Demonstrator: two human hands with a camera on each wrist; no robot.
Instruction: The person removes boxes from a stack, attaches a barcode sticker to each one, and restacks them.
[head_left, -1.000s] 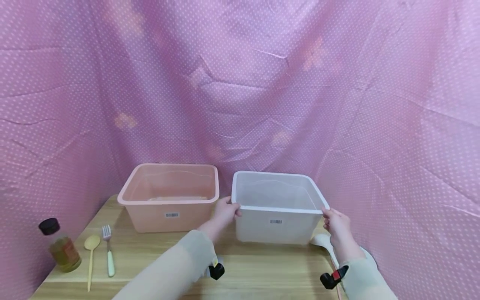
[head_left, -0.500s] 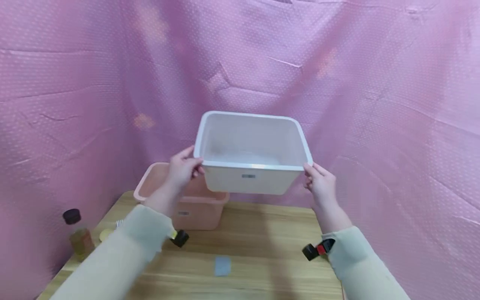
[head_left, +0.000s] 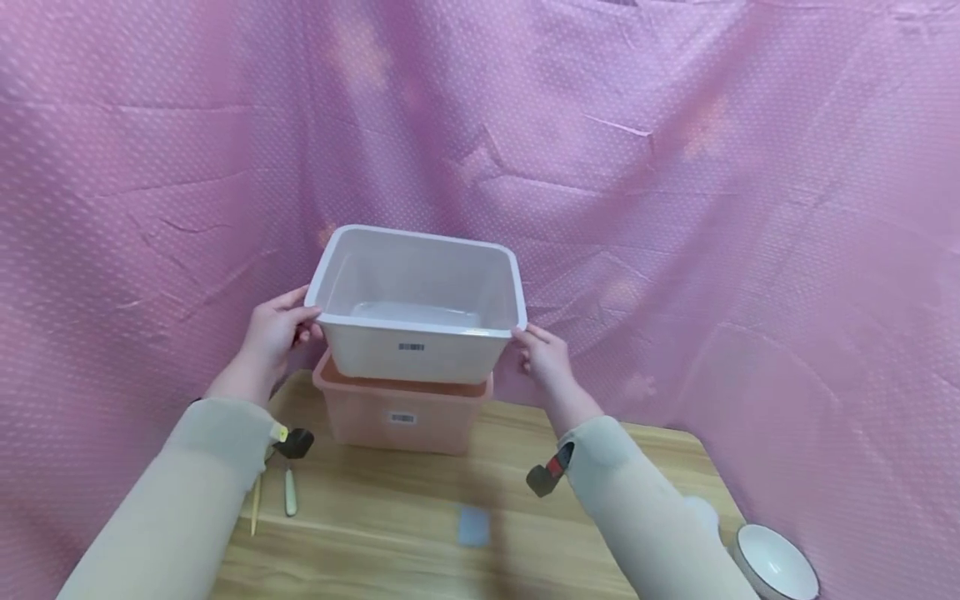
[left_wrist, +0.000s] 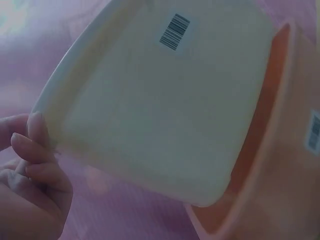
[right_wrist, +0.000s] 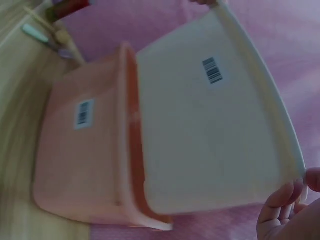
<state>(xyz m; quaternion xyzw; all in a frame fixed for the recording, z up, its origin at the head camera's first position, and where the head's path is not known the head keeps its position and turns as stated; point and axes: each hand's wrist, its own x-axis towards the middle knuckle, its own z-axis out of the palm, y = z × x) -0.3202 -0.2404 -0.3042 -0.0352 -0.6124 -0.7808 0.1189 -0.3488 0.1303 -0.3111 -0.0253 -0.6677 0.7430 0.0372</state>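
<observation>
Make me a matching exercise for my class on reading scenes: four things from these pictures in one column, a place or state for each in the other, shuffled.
Things:
1. white plastic bin
2. pink plastic bin
3. white round bowl
4. small blue card

Places or states:
A. at the table's near right corner
B. flat on the wooden table, in front of the bins
C. gripped at both rims, partly lowered into another bin
D. standing on the table, receiving another bin

Pairs: 1-C, 2-D, 3-A, 4-B

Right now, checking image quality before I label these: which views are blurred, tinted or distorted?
Head view: evenly lit; white bin and pink bin fairly sharp, edges wide-angle stretched, the bowl cut off. Left wrist view: dim, purplish, soft; left hand out of focus. Right wrist view: dim; table streaked with motion blur, the barcode label legible as bars.
</observation>
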